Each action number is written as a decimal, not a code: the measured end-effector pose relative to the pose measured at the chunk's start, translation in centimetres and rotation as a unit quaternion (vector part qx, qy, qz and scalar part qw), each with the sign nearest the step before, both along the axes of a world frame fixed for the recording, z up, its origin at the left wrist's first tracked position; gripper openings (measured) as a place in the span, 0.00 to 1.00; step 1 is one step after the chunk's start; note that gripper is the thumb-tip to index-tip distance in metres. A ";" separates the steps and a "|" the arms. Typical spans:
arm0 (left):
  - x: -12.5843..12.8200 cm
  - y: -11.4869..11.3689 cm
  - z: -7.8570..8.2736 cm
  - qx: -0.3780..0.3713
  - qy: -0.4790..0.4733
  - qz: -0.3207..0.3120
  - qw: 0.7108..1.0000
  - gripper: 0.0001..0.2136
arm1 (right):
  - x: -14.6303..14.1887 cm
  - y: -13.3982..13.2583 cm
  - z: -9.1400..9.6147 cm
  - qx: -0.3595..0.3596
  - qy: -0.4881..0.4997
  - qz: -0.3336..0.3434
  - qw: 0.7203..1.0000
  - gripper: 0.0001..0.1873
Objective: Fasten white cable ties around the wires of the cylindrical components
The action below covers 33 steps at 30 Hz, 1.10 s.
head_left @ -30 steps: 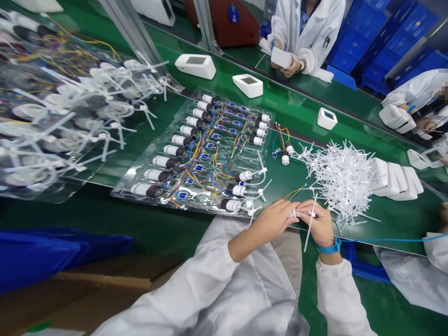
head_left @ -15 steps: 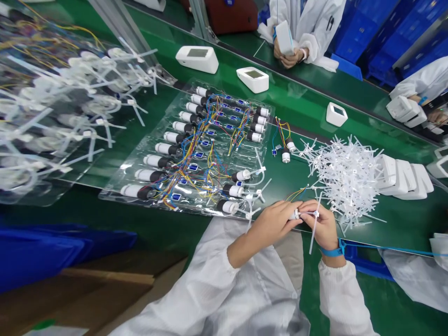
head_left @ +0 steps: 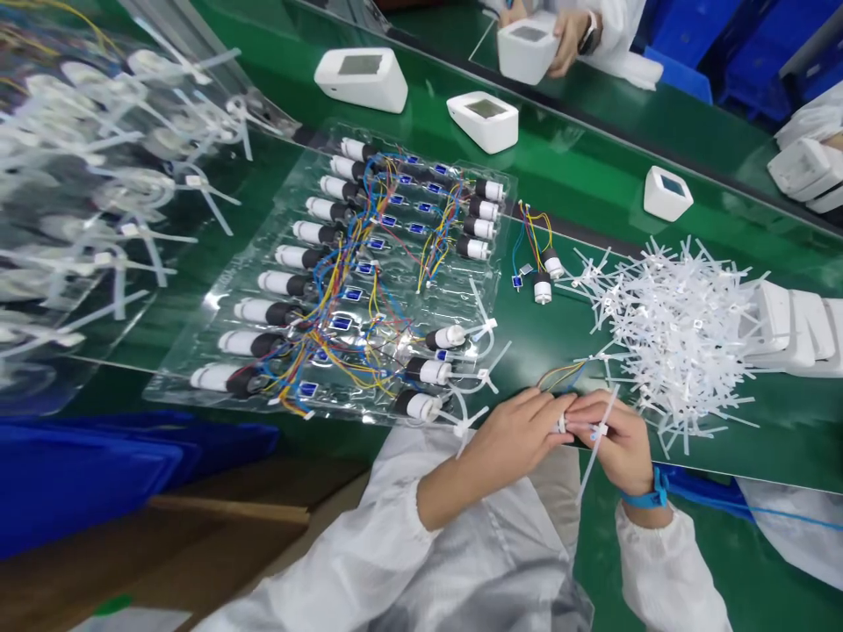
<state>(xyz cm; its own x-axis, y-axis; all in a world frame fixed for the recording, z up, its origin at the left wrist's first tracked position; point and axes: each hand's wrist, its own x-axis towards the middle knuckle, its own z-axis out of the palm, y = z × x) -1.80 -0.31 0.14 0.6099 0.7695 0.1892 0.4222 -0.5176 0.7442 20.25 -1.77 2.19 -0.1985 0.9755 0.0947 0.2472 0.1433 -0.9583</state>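
Observation:
My left hand [head_left: 517, 441] is closed around a small pump motor [head_left: 560, 425], and only a bit of its white end shows between the fingers. Coloured wires [head_left: 559, 373] come out above the knuckles. Against that white end, my right hand [head_left: 614, 437] pinches a thin white tube fitting [head_left: 599, 432] whose branches stick out past the fingers. The fingertips of both hands meet, so I cannot tell how far the tube sits on the pump. Left of my hands, a clear plastic tray [head_left: 263, 197] carries rows of black-and-white wired pumps [head_left: 431, 370], a few with white tubes attached.
A heap of white tube fittings [head_left: 688, 342] lies to the right, beside white housings [head_left: 807, 329]. Two loose wired pumps [head_left: 543, 288] lie past my hands. White monitors [head_left: 484, 123] stand on the green belt. Across it, a co-worker's hand [head_left: 565, 42] holds another monitor.
The camera view has shifted slightly. My hands stay together at the pump and tube fitting. Across the belt, the co-worker's monitor has turned to show its screen side.

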 end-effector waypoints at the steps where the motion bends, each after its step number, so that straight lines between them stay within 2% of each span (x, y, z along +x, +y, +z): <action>1: 0.0 0.1 0.1 -0.008 -0.011 -0.001 1.000 0.20 | -0.1 0.1 0.0 -0.003 0.005 -0.001 1.000 0.06; 4: -0.1 0.3 0.4 -0.027 -0.057 0.007 0.998 0.19 | -0.4 0.4 -0.1 0.001 0.030 -0.018 0.999 0.01; 9: 0.5 0.3 0.3 -0.019 -0.099 0.038 0.994 0.16 | -0.6 0.5 -0.6 0.023 0.064 -0.034 0.997 0.03; 16: 0.6 0.6 0.0 -0.003 -0.097 0.018 0.995 0.15 | -0.5 0.4 -1.0 0.038 0.061 -0.041 0.997 0.03; 23: 0.7 0.5 0.2 0.011 -0.076 0.023 0.997 0.13 | -0.5 0.6 -1.3 0.047 0.058 -0.044 0.996 0.02; 33: 0.7 0.6 -0.3 0.026 -0.066 0.007 0.997 0.09 | 0.1 1.0 -0.8 0.055 0.022 -0.010 0.998 0.03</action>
<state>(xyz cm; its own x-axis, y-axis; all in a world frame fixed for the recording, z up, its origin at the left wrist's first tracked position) -1.14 0.31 -0.12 0.5667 0.7650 0.3061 0.3303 -0.5513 0.7662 20.36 -0.75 1.34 -0.1732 0.9624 0.2093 0.2082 0.2435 -0.9473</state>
